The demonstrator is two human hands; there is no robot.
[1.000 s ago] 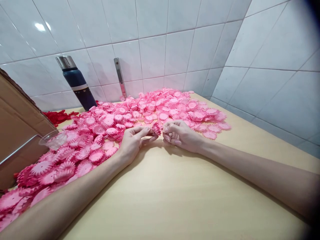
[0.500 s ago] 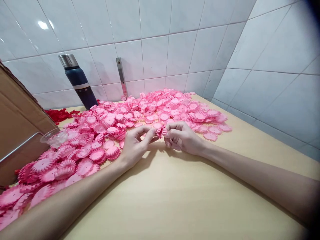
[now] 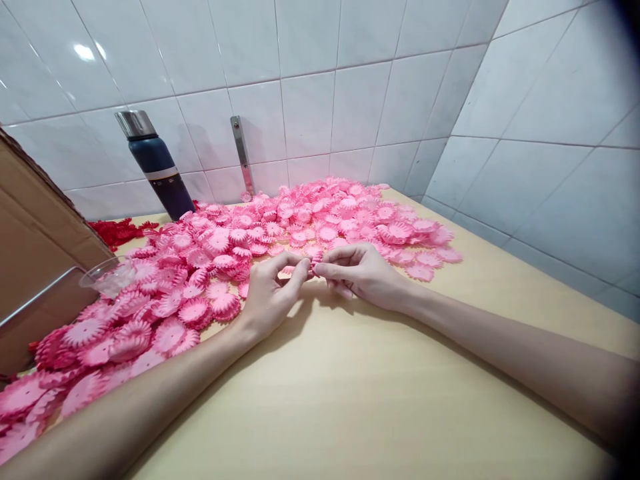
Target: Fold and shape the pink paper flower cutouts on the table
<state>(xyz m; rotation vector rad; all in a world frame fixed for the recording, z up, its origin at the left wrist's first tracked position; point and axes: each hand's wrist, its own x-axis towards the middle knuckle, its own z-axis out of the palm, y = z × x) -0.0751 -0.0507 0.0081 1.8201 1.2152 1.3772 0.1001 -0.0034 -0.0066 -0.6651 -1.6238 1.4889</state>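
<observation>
Between my two hands is a small pink scalloped flower piece [image 3: 315,254], partly covered by my fingertips. My left hand [image 3: 275,287] pinches it from the left with thumb and forefinger. From the right, my right hand [image 3: 363,275] closes thumb and forefinger on the same piece, its other fingers curled under. Both hands are just above the table, at the near edge of a broad heap of pink scalloped flower pieces [image 3: 220,240], many with a small dark hole in the middle.
A dark blue bottle [image 3: 160,170] with a steel cap stands behind the heap. A clear plastic cup [image 3: 107,275] and a cardboard box [image 3: 40,220] are on the left, with red pieces [image 3: 117,232] behind. A metal bracket [image 3: 242,153] is on the tiled wall.
My right hand has shifted slightly left, its thumb and forefinger straighter and closer to my left fingertips. Less of the held pink piece shows. My left hand stays nearly in place.
</observation>
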